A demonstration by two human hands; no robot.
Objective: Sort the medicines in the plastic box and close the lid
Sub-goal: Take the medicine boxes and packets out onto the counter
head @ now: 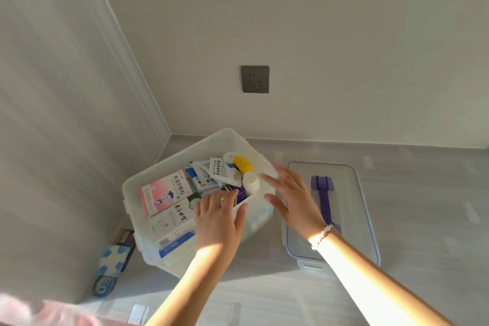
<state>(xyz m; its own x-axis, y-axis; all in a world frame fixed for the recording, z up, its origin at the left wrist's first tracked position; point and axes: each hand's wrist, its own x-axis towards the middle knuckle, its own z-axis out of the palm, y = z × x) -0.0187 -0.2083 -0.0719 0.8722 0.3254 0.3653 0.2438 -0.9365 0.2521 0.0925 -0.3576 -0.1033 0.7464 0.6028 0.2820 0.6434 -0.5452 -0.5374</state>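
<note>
Currently, the plastic box [148,193] sits on the floor [423,219] in the wall corner, filled with light medicine cartons [166,192], limp sachets [225,173] and smooth bottles [251,181] best pinched by edges or caps. The left hand [218,216] reaches in with fingertips among the packs; whether it grips one cannot be determined. The right hand [289,196] hovers released over the rim, beside the rigid lid [352,219] lying right of the box; judged easiest to lift by its long edges.

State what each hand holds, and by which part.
Left hand reaches into the plastic box; any grip is hidden. Right hand holds nothing, fingers spread.
</note>
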